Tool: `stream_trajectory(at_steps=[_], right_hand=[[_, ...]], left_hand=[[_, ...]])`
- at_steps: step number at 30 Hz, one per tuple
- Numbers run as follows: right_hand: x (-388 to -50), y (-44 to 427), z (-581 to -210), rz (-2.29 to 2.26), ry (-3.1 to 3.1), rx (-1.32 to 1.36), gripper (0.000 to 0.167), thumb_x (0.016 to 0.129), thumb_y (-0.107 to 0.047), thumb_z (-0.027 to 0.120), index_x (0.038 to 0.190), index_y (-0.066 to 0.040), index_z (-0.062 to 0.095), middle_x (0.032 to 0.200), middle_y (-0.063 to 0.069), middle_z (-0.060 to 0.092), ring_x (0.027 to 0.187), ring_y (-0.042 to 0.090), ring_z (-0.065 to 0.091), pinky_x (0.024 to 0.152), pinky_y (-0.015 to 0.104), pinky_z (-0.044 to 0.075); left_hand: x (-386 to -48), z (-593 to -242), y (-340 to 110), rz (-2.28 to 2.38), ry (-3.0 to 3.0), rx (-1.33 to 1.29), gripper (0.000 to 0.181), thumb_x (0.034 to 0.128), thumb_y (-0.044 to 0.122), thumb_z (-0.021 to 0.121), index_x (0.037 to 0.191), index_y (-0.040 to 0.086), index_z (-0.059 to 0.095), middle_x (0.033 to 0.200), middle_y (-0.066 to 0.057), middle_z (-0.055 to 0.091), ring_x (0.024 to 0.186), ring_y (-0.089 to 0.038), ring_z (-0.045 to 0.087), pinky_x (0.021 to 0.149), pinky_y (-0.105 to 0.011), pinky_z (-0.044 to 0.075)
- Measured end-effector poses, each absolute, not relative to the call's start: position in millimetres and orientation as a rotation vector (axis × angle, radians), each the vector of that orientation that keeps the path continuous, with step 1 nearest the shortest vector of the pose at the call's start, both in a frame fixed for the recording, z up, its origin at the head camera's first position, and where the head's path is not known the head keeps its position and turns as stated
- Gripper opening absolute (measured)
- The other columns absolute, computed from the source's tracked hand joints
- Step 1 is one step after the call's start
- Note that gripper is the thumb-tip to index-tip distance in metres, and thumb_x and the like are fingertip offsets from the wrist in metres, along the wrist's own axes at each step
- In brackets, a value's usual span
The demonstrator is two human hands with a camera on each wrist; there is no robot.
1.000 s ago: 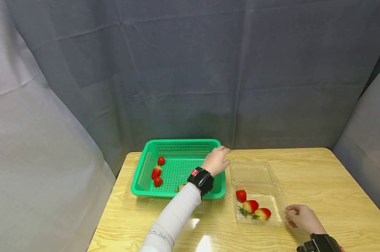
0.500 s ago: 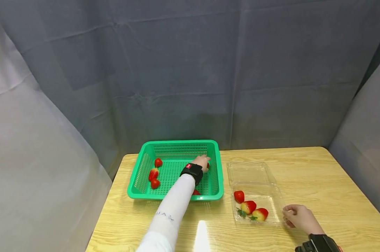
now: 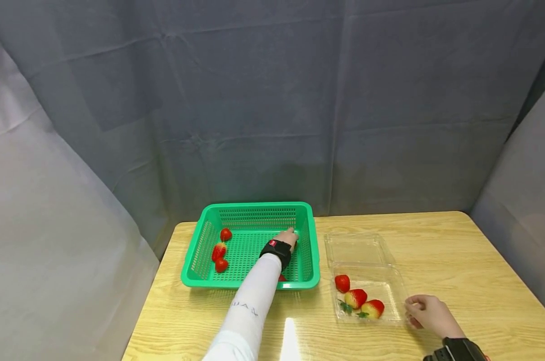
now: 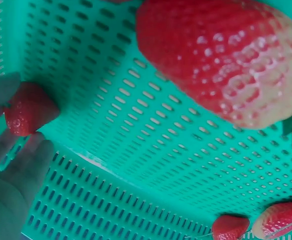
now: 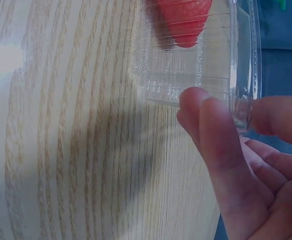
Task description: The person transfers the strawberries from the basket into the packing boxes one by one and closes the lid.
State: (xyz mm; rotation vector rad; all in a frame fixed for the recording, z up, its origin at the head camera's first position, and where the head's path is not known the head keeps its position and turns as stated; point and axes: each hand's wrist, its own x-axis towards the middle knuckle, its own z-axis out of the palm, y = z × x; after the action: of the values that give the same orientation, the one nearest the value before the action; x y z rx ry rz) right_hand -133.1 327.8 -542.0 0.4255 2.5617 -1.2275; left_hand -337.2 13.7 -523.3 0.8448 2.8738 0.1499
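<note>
My left hand (image 3: pixel 285 237) reaches down inside the right part of the green basket (image 3: pixel 314 250). In the left wrist view, its thumb and fingers (image 4: pixel 28 165) close around a red strawberry (image 4: pixel 31 110) on the basket floor. A larger red and pale strawberry (image 4: pixel 221 60) fills the upper part of that view. My right hand (image 3: pixel 428 313) pinches the near right side of the clear plastic clamshell box (image 3: pixel 392 288) between thumb and fingers. The lid (image 3: pixel 356 249) lies folded back behind it. Inside the box sit a red strawberry (image 3: pixel 342 283) and two red and yellow ones (image 3: pixel 356 298).
Along the left side of the basket lie three strawberries (image 3: pixel 219 251). Both containers rest on a wooden table (image 3: pixel 435 255). Grey cloth (image 3: pixel 254 100) hangs behind the table and at both sides.
My left hand has moved from above the basket's right rim left and down into the basket, onto a strawberry there. The right hand keeps its hold on the box. The view has shifted slightly.
</note>
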Motion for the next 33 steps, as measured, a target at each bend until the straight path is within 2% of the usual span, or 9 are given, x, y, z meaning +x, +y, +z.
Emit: stream_trajectory(at_steps=[4, 9, 13, 14, 15, 19, 22, 26, 33], right_hand=[[-132, 328, -542, -1.213, 2.572, 0.43, 0.03, 0.089, -0.008, 0.052, 0.105, 0.017, 0.055, 0.074, 0.006, 0.064, 0.06, 0.016, 0.061, 0.055, 0.029, 0.051], [-133, 327, -543, -1.203, 2.588, 0.404, 0.03, 0.09, -0.009, 0.053, 0.105, 0.017, 0.055, 0.074, 0.006, 0.064, 0.06, 0.017, 0.061, 0.055, 0.029, 0.051], [-133, 327, -543, -1.201, 2.589, 0.39, 0.03, 0.09, -0.01, 0.053, 0.105, 0.017, 0.055, 0.074, 0.006, 0.064, 0.06, 0.017, 0.062, 0.055, 0.029, 0.051], [-133, 327, -542, -1.201, 2.587, 0.394, 0.03, 0.09, -0.009, 0.053, 0.105, 0.016, 0.055, 0.074, 0.006, 0.064, 0.061, 0.017, 0.062, 0.055, 0.029, 0.051], [-133, 327, -542, -1.198, 2.586, 0.395, 0.03, 0.09, -0.01, 0.053, 0.106, 0.016, 0.055, 0.074, 0.006, 0.064, 0.061, 0.017, 0.061, 0.055, 0.029, 0.051], [-133, 330, -543, -1.187, 2.588, 0.393, 0.031, 0.09, -0.01, 0.052, 0.107, 0.016, 0.054, 0.074, 0.006, 0.064, 0.061, 0.016, 0.061, 0.055, 0.029, 0.05], [-133, 331, -543, -1.187, 2.588, 0.386, 0.032, 0.091, -0.011, 0.052, 0.107, 0.017, 0.054, 0.074, 0.005, 0.064, 0.061, 0.016, 0.061, 0.055, 0.029, 0.051], [-133, 332, -542, -1.188, 2.588, 0.391, 0.032, 0.09, -0.011, 0.052, 0.107, 0.016, 0.054, 0.072, 0.005, 0.063, 0.06, 0.016, 0.061, 0.055, 0.029, 0.051], [-134, 329, -542, -1.173, 2.608, 0.387, 0.029, 0.089, -0.009, 0.052, 0.104, 0.016, 0.055, 0.07, 0.005, 0.063, 0.058, 0.016, 0.061, 0.053, 0.028, 0.05]], left_hand=[[-350, -539, 14, 0.125, 2.884, 0.903, 0.022, 0.0796, -0.004, 0.061, 0.096, 0.007, 0.07, 0.108, -0.014, 0.056, 0.08, -0.026, 0.062, 0.066, -0.03, 0.05], [-410, -634, 16, 0.045, 2.892, 0.953, 0.013, 0.0746, 0.001, 0.067, 0.079, 0.013, 0.068, 0.097, -0.009, 0.055, 0.071, -0.021, 0.059, 0.058, -0.028, 0.047], [-458, -708, 18, 0.034, 2.929, 0.928, 0.014, 0.0752, 0.005, 0.068, 0.081, 0.018, 0.07, 0.105, -0.008, 0.057, 0.078, -0.022, 0.061, 0.065, -0.03, 0.049], [-458, -705, 19, 0.049, 2.927, 0.898, 0.016, 0.0768, 0.007, 0.067, 0.084, 0.02, 0.071, 0.112, -0.007, 0.056, 0.084, -0.022, 0.062, 0.07, -0.031, 0.05], [-454, -698, 19, 0.073, 2.959, 0.907, 0.018, 0.0757, 0.005, 0.067, 0.084, 0.02, 0.072, 0.111, -0.008, 0.057, 0.085, -0.023, 0.061, 0.072, -0.032, 0.05], [-403, -597, 20, 0.252, 3.021, 0.914, 0.02, 0.0766, -0.002, 0.061, 0.074, 0.015, 0.071, 0.106, -0.011, 0.06, 0.079, -0.024, 0.061, 0.065, -0.029, 0.049], [-363, -513, 27, 0.313, 3.037, 0.811, 0.02, 0.0848, -0.004, 0.055, 0.082, 0.008, 0.071, 0.109, -0.013, 0.058, 0.083, -0.027, 0.06, 0.065, -0.031, 0.049], [-336, -461, 44, 0.365, 3.156, 0.745, 0.023, 0.0875, -0.002, 0.055, 0.104, 0.008, 0.068, 0.113, -0.013, 0.052, 0.094, -0.029, 0.055, 0.067, -0.033, 0.052], [-293, -426, 83, 0.418, 3.211, 1.147, 0.031, 0.0819, 0.003, 0.064, 0.11, 0.017, 0.066, 0.1, -0.001, 0.049, 0.085, -0.016, 0.05, 0.067, -0.018, 0.047]])
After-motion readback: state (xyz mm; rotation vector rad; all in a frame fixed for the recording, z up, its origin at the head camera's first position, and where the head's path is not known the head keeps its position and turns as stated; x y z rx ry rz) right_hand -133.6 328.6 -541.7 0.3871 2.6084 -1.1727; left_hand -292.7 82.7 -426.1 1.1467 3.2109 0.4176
